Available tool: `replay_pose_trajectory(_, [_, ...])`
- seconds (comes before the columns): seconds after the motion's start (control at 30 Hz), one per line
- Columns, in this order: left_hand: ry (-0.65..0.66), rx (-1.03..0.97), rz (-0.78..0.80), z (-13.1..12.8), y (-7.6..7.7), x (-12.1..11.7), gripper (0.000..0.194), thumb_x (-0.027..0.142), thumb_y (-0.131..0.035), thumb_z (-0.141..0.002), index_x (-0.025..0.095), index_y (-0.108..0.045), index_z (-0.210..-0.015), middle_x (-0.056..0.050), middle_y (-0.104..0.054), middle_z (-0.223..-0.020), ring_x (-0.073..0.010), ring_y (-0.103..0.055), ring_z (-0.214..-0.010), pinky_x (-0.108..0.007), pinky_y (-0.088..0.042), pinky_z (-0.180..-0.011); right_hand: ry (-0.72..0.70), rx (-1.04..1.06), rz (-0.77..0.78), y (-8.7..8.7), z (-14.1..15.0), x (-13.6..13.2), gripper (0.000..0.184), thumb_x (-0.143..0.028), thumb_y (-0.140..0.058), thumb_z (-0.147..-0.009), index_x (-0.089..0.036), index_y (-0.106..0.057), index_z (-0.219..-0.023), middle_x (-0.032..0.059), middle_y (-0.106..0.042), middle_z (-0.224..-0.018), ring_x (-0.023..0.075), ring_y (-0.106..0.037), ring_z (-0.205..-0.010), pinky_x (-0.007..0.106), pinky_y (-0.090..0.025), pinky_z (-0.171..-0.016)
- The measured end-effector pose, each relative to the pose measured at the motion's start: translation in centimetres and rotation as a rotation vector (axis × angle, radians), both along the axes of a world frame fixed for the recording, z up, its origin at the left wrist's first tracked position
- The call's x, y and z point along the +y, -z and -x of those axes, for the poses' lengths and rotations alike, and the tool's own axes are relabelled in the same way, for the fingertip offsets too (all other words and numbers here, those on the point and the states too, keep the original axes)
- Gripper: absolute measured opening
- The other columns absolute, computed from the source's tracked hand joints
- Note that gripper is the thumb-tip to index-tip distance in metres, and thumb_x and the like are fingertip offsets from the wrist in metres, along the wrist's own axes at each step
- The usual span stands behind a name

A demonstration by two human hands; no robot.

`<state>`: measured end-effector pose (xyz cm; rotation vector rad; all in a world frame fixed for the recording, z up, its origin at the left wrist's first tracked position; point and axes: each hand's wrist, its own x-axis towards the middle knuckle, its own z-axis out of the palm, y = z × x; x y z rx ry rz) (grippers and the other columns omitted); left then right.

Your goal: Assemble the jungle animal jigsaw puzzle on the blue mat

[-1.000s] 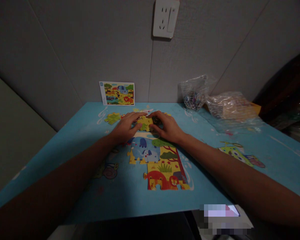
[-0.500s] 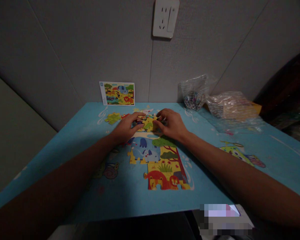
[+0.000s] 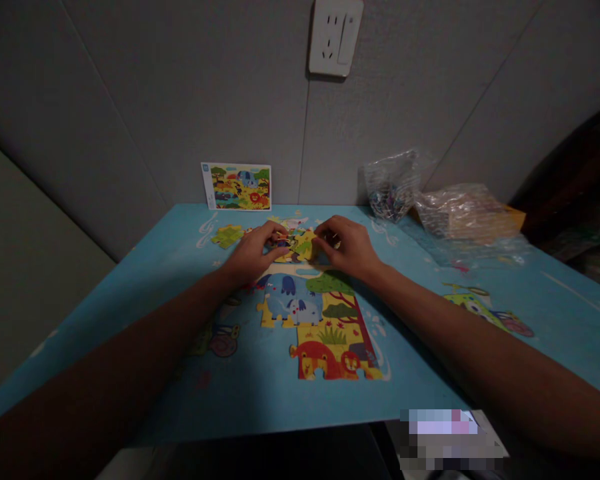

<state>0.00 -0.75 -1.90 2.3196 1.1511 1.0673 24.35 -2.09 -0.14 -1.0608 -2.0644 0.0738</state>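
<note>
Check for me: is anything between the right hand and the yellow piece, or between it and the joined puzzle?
Nothing visible. The right hand seems to pinch the yellow piece at its right edge, and nothing shows between that and the joined puzzle. Other pieces lie beside the yellow piece, by the left hand.

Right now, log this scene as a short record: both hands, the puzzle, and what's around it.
Left hand: at loose pieces, thumb and fingers apart; grip unclear
Right hand: fingertips on a yellow piece
Puzzle: partly joined, nearer the person than both hands, flat on the table
Card: upright at the table's far edge, by the wall
Bag: clear plastic, far edge, right of the card; contents unclear
Socket: on the wall
</note>
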Motion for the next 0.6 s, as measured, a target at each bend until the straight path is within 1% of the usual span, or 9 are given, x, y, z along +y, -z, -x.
replay_pose_trajectory(0.1, [0.032,-0.025,0.024,-0.1,-0.1,-0.2,0.030,0.033,-0.065,-0.085,0.019,-0.059,-0.111,-0.008,-0.070,-0.101,-0.0222,-0.068,-0.095,-0.041,-0.054,-0.091,0.023,0.145,0.071,0.3,0.2,-0.1,0.008,-0.025,-0.063,-0.085,-0.017,-0.064,-0.084,0.0052,-0.067,-0.077,0.0175,-0.061,-0.068,0.032,-0.050,-0.064])
replay_pose_trajectory(0.13, [0.058,-0.041,0.040,-0.1,-0.2,-0.4,0.030,0.033,-0.064,-0.086,0.019,-0.057,-0.112,-0.009,-0.070,-0.105,-0.0230,-0.068,-0.100,-0.041,-0.054,-0.093,0.014,0.194,0.100,0.4,0.2,-0.2,0.009,-0.026,-0.062,-0.086,-0.018,-0.065,-0.089,0.0045,-0.067,-0.077,0.0174,-0.062,-0.068,0.031,-0.051,-0.064])
replay_pose_trajectory(0.2, [0.122,-0.057,0.074,-0.2,-0.4,-0.7,0.034,0.032,-0.063,-0.085,0.020,-0.055,-0.116,-0.011,-0.069,-0.116,-0.0249,-0.068,-0.111,-0.042,-0.053,-0.098,-0.010,0.250,0.150,0.4,0.4,-0.4,0.021,-0.025,-0.061,-0.086,-0.018,-0.064,-0.106,0.0026,-0.069,-0.078,0.0165,-0.063,-0.066,0.030,-0.051,-0.064])
replay_pose_trajectory(0.27, [0.165,-0.041,0.096,-0.2,-0.6,-1.1,0.044,0.032,-0.064,-0.083,0.019,-0.052,-0.124,-0.012,-0.067,-0.126,-0.0271,-0.065,-0.120,-0.041,-0.052,-0.101,-0.013,0.197,0.182,0.3,0.6,-0.5,0.032,-0.023,-0.064,-0.085,-0.019,-0.062,-0.117,0.0006,-0.070,-0.078,0.0153,-0.064,-0.065,0.029,-0.051,-0.066])
replay_pose_trajectory(0.37, [0.173,-0.005,0.093,-0.2,-0.8,-1.3,0.057,0.033,-0.064,-0.084,0.020,-0.048,-0.136,-0.013,-0.061,-0.138,-0.0277,-0.062,-0.126,-0.042,-0.050,-0.106,0.015,-0.020,0.207,0.0,0.8,-0.7,0.035,-0.024,-0.069,-0.084,-0.020,-0.066,-0.118,-0.0004,-0.070,-0.073,0.0152,-0.063,-0.065,0.028,-0.048,-0.069])
replay_pose_trajectory(0.43, [0.173,0.010,0.065,-0.2,-0.7,-1.2,0.059,0.032,-0.061,-0.086,0.021,-0.047,-0.142,-0.012,-0.058,-0.144,-0.0260,-0.061,-0.127,-0.041,-0.047,-0.110,0.031,-0.132,0.207,-0.2,0.9,-0.8,0.039,-0.026,-0.070,-0.085,-0.019,-0.067,-0.123,0.0005,-0.071,-0.073,0.0156,-0.063,-0.065,0.029,-0.047,-0.070])
replay_pose_trajectory(0.5, [0.174,0.032,0.026,-0.3,-0.7,-1.1,0.057,0.031,-0.059,-0.088,0.022,-0.049,-0.143,-0.010,-0.058,-0.145,-0.0247,-0.059,-0.129,-0.040,-0.044,-0.113,0.038,-0.190,0.204,-0.5,0.9,-0.8,0.043,-0.029,-0.070,-0.086,-0.018,-0.067,-0.128,0.0024,-0.072,-0.075,0.0160,-0.062,-0.064,0.030,-0.046,-0.069])
replay_pose_trajectory(0.57, [0.160,0.059,-0.007,-0.3,-0.7,-1.0,0.055,0.029,-0.059,-0.088,0.022,-0.052,-0.142,-0.009,-0.061,-0.142,-0.0242,-0.060,-0.126,-0.039,-0.045,-0.112,0.058,-0.206,0.202,-0.7,0.6,-0.7,0.041,-0.034,-0.066,-0.090,-0.018,-0.070,-0.128,0.0045,-0.073,-0.077,0.0171,-0.062,-0.065,0.031,-0.046,-0.069])
replay_pose_trajectory(0.6, [0.144,0.065,-0.024,-0.3,-0.8,-1.0,0.052,0.029,-0.059,-0.088,0.022,-0.054,-0.140,-0.008,-0.063,-0.139,-0.0241,-0.062,-0.123,-0.039,-0.046,-0.111,0.095,-0.197,0.196,-0.8,0.4,-0.6,0.038,-0.035,-0.062,-0.092,-0.018,-0.071,-0.126,0.0058,-0.074,-0.079,0.0182,-0.063,-0.066,0.032,-0.047,-0.070])
